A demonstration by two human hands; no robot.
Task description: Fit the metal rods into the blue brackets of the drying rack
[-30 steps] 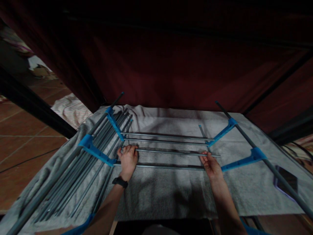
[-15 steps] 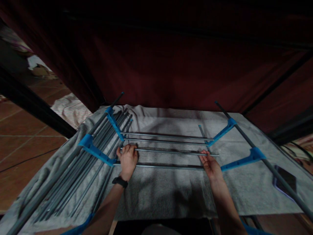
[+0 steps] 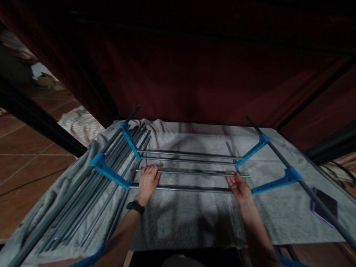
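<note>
A thin grey metal rod [image 3: 194, 173] runs crosswise between my hands, its ends free of the blue brackets. My left hand [image 3: 149, 181] is closed over it near its left end, with a dark band on the wrist. My right hand [image 3: 239, 187] pinches it near the other end, palm turned up. Just nearer to me, another rod [image 3: 191, 190] spans between the left blue bracket [image 3: 111, 173] and the right blue bracket [image 3: 278, 182]. Two more rods [image 3: 189, 160] lie farther off, between the far left bracket [image 3: 130, 141] and the far right bracket [image 3: 251, 150].
Long grey poles carry the brackets at left [image 3: 69, 189] and right [image 3: 280, 157]. Several loose tubes [image 3: 111, 178] lie at left on the grey cloth [image 3: 189, 222]. A phone [image 3: 325, 205] rests at right under the pole. Dark red panels [image 3: 183, 81] stand behind.
My left hand has slid slightly to the right along the rod, baring more of its left end. The rod has shifted a little to the right; my right hand stays nearly in place.
</note>
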